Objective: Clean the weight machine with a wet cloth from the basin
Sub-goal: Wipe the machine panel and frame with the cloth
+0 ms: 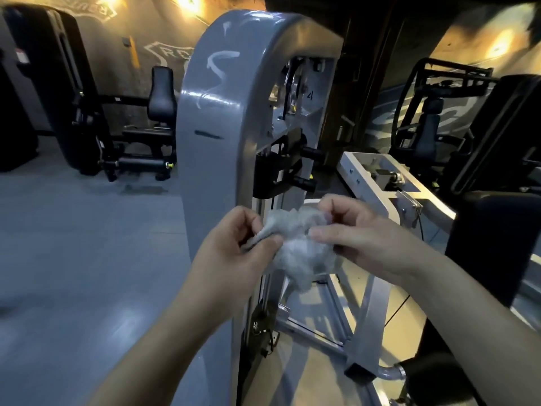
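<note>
Two hands meet in front of the weight machine [222,112], low against its tall grey column, with the cloth bunched between them. The left hand [234,247] pinches a fold of the cloth [298,247] between thumb and curled fingers. The right hand [360,238] pinches the other side, fingers curled over the upper edge and thumb laid along the front. The cloth is a crumpled grey wad that hangs a little below both hands, just before the column's right edge. I cannot tell whether it touches the metal or whether it is wet. The basin is not in view. Higher on the column's curved face are white smears [219,65], and below them a short dark dash [208,134]. Well to the left of the column a black machine [87,112] stands on the grey floor [73,244]. The step in hand looks like readying the cloth, refolding or spreading it for a fresh face, rather than wiping. The next move, as I judge it, calls for gathering the cloth into one hand as a flat pad and lifting it to the smeared face. It would then be pressed in firm strokes that follow the curve. Loose tails should be kept away from the pulley [292,83] inside the column's opening.
</note>
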Available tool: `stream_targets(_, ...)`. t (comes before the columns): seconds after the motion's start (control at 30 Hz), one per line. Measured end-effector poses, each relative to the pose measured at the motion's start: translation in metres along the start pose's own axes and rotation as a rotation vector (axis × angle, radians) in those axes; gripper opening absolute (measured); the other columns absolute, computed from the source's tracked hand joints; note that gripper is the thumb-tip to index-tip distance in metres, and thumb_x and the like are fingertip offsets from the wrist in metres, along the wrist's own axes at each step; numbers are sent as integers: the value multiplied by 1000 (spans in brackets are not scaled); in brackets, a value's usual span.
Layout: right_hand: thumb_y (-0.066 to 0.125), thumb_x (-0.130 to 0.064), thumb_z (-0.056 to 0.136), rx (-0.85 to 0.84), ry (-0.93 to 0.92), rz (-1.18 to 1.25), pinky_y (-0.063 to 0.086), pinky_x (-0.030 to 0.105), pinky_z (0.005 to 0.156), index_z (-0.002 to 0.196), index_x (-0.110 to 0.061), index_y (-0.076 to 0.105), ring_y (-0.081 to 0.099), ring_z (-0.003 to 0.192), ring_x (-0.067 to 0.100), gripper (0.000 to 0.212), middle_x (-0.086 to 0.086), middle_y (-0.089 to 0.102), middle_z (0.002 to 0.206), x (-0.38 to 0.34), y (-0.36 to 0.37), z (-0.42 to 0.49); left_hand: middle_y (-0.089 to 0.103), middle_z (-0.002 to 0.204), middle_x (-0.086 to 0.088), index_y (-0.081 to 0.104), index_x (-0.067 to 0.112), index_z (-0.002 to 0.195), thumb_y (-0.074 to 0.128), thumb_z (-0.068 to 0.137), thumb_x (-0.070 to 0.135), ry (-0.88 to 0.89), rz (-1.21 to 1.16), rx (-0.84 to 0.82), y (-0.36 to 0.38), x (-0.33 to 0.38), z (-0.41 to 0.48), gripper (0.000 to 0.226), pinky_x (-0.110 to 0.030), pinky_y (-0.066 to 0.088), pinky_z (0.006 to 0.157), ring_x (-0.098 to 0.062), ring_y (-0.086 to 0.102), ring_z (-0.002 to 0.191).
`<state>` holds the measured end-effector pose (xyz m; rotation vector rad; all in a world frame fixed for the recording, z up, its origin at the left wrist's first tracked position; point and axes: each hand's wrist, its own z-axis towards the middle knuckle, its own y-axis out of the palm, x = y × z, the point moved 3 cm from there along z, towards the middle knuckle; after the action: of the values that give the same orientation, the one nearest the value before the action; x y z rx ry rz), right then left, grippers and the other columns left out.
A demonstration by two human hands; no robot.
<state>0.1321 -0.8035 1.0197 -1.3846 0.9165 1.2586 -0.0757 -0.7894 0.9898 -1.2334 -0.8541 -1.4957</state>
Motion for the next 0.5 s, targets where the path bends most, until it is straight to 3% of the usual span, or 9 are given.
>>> stream_targets(0.1, 69, -9, 81, 43, 16, 231, 38, 29, 57, 74, -19, 49, 45, 68, 20, 24, 6, 45, 75, 8, 4, -1, 61, 64, 11, 64, 21, 82, 71, 94, 30, -29, 236, -22, -7, -12, -10, 16, -19, 40, 54, -5, 53, 57)
stream_targets(0.2, 70, -14, 79, 130, 91, 208, 17, 38, 56, 73, -22, 49, 27, 63, 26, 23, 10, 32, 73, 24, 10, -2, 50, 57, 8, 59, 9, 74, 64, 98, 40, -27, 296, -43, -10, -19, -18, 39, -21, 35, 50, -7, 45, 52)
stream_targets(0.33, 65, -6, 95, 178, 145, 201, 31, 24, 46, 76, -20, 43, 49, 59, 12, 32, 0, 49, 71, 41, 21, -5, 70, 80, -15, 68, 7, 91, 54, 105, 42, -90, 37, 4, -6, -21, -25, 40, -31, 51, 63, -25, 66, 69)
stream_targets(0.4, 58, -2, 100, 197, 156, 198, 38, 19, 43, 82, -18, 45, 55, 59, 11, 28, -1, 56, 71, 52, 25, -10, 74, 86, -13, 70, 10, 98, 51, 106, 40, -161, 6, 17, -2, -25, -26, 36, -34, 57, 68, -28, 72, 78)
stream_targets(0.5, 58, 1, 99, 219, 147, 259, 50, 23, 53, 108, -15, 60, 66, 72, 15, 19, -1, 70, 83, 61, 24, -19, 72, 75, 1, 69, 15, 96, 58, 103, 32, -157, 87, -25, 3, -31, -24, 22, -28, 56, 58, -14, 69, 67)
